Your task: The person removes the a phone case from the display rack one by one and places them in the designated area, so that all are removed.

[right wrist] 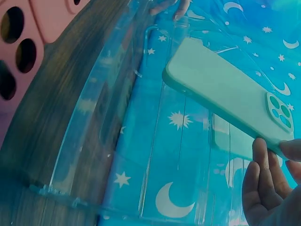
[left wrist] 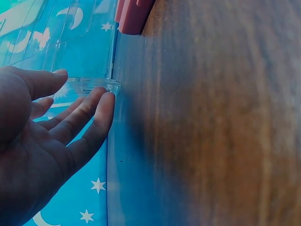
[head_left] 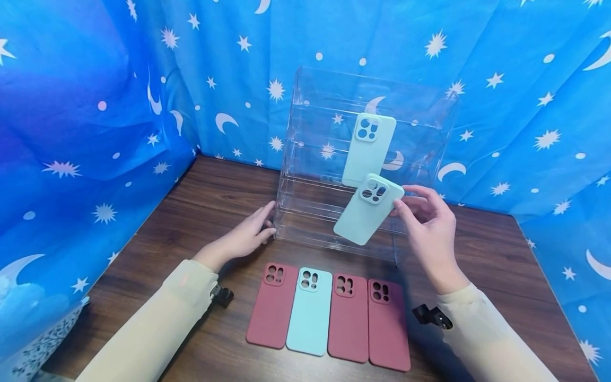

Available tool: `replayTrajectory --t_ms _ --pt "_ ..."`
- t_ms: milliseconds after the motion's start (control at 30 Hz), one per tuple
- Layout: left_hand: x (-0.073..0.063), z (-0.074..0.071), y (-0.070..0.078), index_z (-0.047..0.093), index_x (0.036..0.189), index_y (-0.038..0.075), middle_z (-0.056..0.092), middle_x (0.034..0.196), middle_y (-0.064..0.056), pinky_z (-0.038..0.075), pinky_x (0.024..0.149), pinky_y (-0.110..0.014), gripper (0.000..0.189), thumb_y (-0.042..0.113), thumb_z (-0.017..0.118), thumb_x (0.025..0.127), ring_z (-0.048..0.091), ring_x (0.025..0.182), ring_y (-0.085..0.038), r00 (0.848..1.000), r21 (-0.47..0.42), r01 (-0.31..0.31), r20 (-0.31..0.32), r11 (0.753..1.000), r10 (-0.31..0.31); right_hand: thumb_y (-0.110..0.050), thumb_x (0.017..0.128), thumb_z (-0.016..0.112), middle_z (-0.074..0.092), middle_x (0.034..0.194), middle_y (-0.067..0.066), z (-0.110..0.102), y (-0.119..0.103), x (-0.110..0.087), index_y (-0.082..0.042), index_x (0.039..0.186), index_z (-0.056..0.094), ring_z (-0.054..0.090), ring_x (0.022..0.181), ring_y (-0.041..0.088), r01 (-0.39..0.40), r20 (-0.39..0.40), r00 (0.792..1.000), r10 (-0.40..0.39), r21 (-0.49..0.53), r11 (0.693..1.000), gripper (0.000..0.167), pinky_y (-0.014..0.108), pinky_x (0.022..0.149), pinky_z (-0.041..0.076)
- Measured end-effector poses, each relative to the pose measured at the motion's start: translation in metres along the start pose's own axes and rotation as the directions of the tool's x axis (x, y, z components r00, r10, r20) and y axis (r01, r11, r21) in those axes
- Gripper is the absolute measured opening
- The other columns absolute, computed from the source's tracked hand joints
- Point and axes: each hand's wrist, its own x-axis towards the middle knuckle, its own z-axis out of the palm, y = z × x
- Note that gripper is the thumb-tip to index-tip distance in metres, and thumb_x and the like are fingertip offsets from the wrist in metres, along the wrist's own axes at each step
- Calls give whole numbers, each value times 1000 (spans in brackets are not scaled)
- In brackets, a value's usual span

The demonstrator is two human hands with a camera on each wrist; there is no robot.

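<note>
My right hand [head_left: 431,233] pinches a mint green phone case [head_left: 367,212] by its upper right edge, tilted in front of a clear acrylic display rack [head_left: 305,185]. In the right wrist view the same case [right wrist: 221,89] hangs over the rack's tiers, with thumb and fingers at its camera end. A second mint case [head_left: 372,148] leans upright on a higher tier. My left hand [head_left: 245,233] is at the rack's lower left corner. In the left wrist view its fingers [left wrist: 89,127] are extended by the rack's clear edge and hold nothing.
On the wooden table [head_left: 219,185], in front of the rack, a row holds a dark red case [head_left: 272,313], a light mint case [head_left: 309,318] and two more dark red cases, one being the rightmost case [head_left: 390,334]. A blue star-and-moon cloth [head_left: 238,79] hangs behind and at both sides.
</note>
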Motion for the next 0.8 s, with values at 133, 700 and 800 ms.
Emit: replayTrajectory --t_ms 133,700,800 --pt "0 1 1 10 165 1 41 156 -27 62 86 -34 72 15 53 109 67 108 -28 1000 -8 0 2 1000 0 -18 97 74 78 103 0 -8 2 -4 -18 130 68 76 82 11 -41 20 999 42 -28 999 33 18 61 55" --pt "0 1 4 9 165 2 40 157 -27 62 85 -33 73 13 54 108 67 108 -29 1000 -13 9 -7 1000 -9 -13 97 73 78 94 -8 -33 14 -6 -9 131 67 77 75 12 -78 96 992 84 -57 995 35 17 71 61" --pt "0 1 4 9 165 2 41 157 -27 62 84 -32 74 13 54 108 67 109 -28 1000 -13 10 -8 1000 -10 -16 98 73 79 95 -6 -37 14 -5 -10 131 66 77 75 12 -96 141 984 107 -80 992 34 19 70 61"
